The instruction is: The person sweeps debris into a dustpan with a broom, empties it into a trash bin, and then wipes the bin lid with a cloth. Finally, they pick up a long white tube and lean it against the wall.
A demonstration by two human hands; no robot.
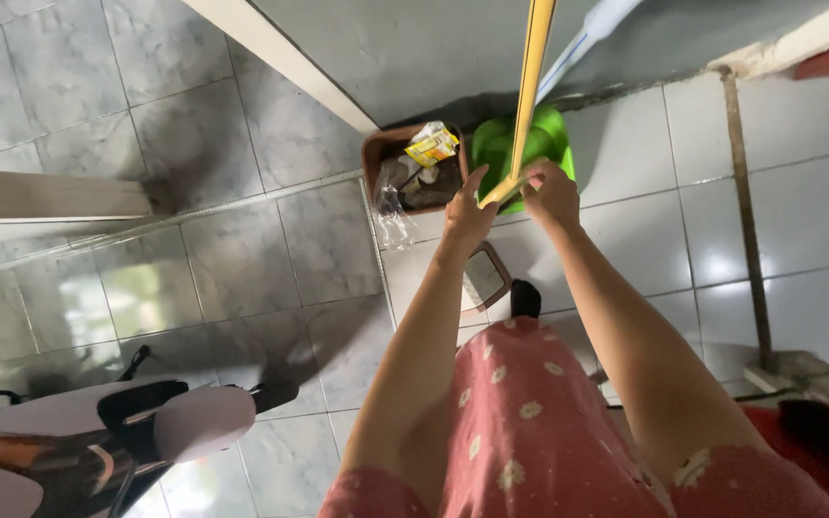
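Note:
My right hand (551, 195) grips the lower part of a long yellow handle (530, 86) that rises out of the top of the view. My left hand (468, 213) is beside it with fingers spread, touching the handle's lower end. Under both hands a green dustpan (499, 144) stands on the white floor tiles by the wall. Just left of it is a brown waste bin (386, 153) holding a yellow packet (431, 146) and crumpled clear plastic (393, 219). I wear a pink dress with white flowers (530, 432).
A white and blue pole (578, 43) leans on the grey wall behind the dustpan. A brown lid (487, 278) lies on the tiles by my foot. A parked scooter (98, 436) is at lower left, a red mat (817, 432) at lower right, a white ledge (50, 197) at left.

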